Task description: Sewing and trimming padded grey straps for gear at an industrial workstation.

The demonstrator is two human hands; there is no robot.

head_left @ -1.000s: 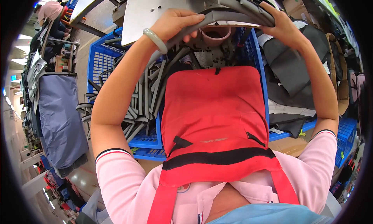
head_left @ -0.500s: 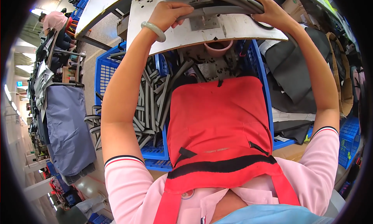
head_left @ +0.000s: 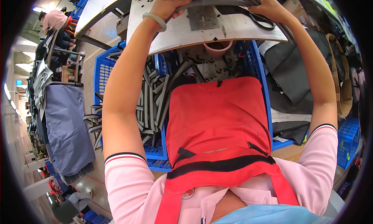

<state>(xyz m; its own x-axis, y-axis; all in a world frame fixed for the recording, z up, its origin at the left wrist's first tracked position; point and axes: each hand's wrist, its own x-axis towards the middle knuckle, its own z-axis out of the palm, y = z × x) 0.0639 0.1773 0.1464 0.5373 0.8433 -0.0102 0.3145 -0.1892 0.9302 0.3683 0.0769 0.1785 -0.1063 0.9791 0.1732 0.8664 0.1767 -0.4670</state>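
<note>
A long grey padded strip [head_left: 213,2] stretches in a shallow arc over the far part of the white work table. My left hand [head_left: 170,6] is closed round its left end, fingers curled and a pale bangle on the wrist. At the right, my right hand [head_left: 268,7] grips the strip along with more grey lengths that lie together there. A dark tail of the strip hangs down behind my right forearm. On the table top beside my right hand lies a looped black strap [head_left: 261,21]. Below the strip a metal plate [head_left: 204,19] is set into the white table [head_left: 171,39].
Under the table edge hangs a pink bowl [head_left: 218,48]. Left of my red apron [head_left: 219,115], a blue crate [head_left: 105,70] holds many grey strips [head_left: 149,96]. Dark fabric sheets [head_left: 291,68] and a cardboard box [head_left: 339,76] stand at the right. Another person [head_left: 55,22] sits far left.
Both hands have shifted slightly farther away over the table, carrying the grey strip with them. More of the looped black strap now shows beside my right hand.
</note>
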